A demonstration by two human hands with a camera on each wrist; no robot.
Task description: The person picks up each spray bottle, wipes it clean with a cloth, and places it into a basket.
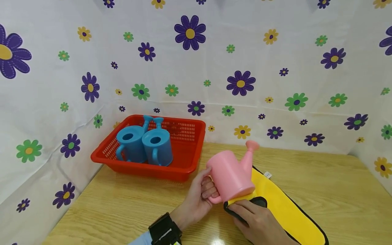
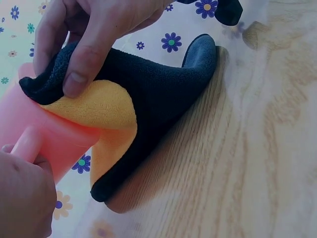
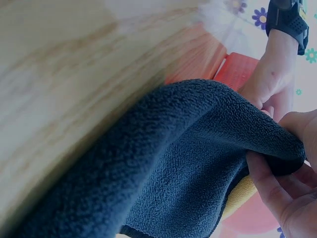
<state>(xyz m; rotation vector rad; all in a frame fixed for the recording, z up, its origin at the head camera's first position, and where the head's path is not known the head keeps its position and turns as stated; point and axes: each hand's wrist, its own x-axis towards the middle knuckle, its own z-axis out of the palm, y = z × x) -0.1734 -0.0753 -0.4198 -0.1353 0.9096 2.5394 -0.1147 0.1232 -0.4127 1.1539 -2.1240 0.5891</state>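
Observation:
A pink watering can [image 1: 230,175] is held tilted above the table by my left hand [image 1: 197,194], whose fingers curl round its handle [image 2: 28,144]. Its spout points up and away to the right. My right hand [image 1: 260,219] pinches the edge of a cloth [image 1: 275,197], yellow on one face and dark grey on the other, with a black border. The yellow face lies against the base of the can. In the right wrist view the dark face of the cloth [image 3: 183,163] hangs in folds from the thumb and fingers. The rest of the cloth trails over the table to the right.
Left of the can, a red plastic basket [image 1: 196,149] stands at the back of the wooden table [image 1: 122,211]. Two blue watering cans [image 1: 131,146] sit upright in its left half. A white flowered sheet [image 1: 208,68] hangs behind and at both sides.

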